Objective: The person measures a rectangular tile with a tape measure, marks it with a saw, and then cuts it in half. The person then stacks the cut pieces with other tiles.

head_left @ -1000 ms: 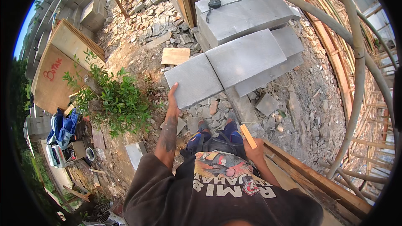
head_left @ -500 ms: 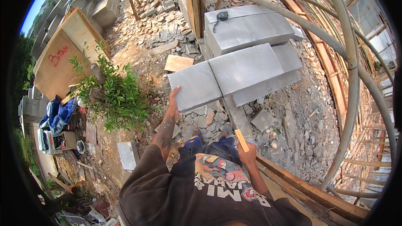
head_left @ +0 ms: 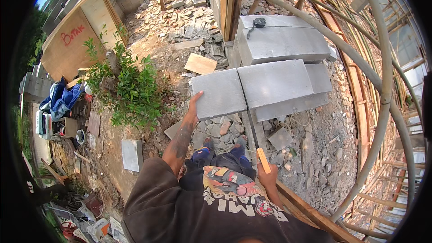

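Note:
My left hand (head_left: 196, 102) grips the left edge of a pale grey lightweight block (head_left: 220, 93), thumb on top and fingers out of sight beneath. My right hand (head_left: 268, 177) is closed around the yellowish handle of a handsaw (head_left: 263, 160). Its dark, thin blade, seen nearly edge on, runs away from me into a narrow straight gap. That gap lies between the left block piece and a longer block part (head_left: 274, 82) on its right. Whether the cut goes all the way through cannot be told. The longer part rests on another grey block (head_left: 292, 108).
Behind lies a larger block stack (head_left: 288, 42) with a black tape measure (head_left: 259, 22) on it. Curved poles (head_left: 387, 76) stand at the right; a timber beam (head_left: 310, 216) runs near my right arm. Rubble covers the ground. A leafy bush (head_left: 135, 90) grows at the left.
The whole view has shifted slightly. The saw handle sits a little nearer my body relative to the blocks. My left hand keeps its hold on the block's edge.

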Available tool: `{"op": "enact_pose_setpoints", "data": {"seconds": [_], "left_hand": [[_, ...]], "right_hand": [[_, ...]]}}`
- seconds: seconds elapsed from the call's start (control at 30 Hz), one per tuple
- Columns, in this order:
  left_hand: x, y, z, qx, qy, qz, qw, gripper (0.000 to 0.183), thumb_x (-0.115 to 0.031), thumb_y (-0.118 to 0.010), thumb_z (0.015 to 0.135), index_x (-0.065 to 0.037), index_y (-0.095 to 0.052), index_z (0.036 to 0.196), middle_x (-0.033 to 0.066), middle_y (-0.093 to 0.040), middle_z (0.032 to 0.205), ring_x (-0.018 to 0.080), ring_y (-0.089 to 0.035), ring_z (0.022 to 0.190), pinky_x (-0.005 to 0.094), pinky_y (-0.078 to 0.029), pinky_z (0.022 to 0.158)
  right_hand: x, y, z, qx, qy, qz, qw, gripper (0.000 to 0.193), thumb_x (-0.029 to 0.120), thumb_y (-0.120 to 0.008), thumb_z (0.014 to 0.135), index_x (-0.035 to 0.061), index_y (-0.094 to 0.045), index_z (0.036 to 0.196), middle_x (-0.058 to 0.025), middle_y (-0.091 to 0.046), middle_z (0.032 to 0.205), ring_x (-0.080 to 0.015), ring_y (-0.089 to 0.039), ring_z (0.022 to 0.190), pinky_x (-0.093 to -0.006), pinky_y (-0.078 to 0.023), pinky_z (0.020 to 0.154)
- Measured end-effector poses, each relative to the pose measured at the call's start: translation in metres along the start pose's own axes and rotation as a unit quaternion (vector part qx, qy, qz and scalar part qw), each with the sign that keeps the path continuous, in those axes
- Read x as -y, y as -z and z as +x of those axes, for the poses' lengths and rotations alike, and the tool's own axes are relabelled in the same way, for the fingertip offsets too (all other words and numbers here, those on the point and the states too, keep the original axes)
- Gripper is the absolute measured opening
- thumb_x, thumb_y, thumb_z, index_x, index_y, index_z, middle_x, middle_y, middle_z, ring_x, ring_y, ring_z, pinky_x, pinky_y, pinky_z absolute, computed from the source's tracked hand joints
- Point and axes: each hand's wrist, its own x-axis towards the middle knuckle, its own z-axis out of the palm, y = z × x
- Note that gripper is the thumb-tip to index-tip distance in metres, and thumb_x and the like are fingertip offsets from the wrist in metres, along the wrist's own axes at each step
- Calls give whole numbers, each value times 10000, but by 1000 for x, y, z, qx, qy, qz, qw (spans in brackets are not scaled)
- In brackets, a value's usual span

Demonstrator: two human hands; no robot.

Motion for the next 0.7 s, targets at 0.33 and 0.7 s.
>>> {"op": "enact_pose_setpoints", "data": {"seconds": [0.33, 0.7], "left_hand": [[2, 3, -5, -16, -1, -13, 1000, 736, -467, -687, 894, 13, -505, 1421, 203, -626, 1295, 346, -639, 1151, 474, -520, 990], [0, -8, -1, -28, 10, -10, 999, 693, -463, -699, 893, 6, -547, 1381, 178, -658, 1245, 310, -654, 1114, 422, -521, 981]], "right_hand": [[19, -18, 34, -1, -25, -20, 999, 324, 200, -686, 918, -51, -643, 719, -214, -564, 562, -261, -617, 507, -450, -432, 526], [55, -52, 126, -27, 14, 8, 1000, 338, 194, -691, 922, -72, -624, 725, -191, -545, 549, -216, -550, 481, -427, -420, 511]]}}
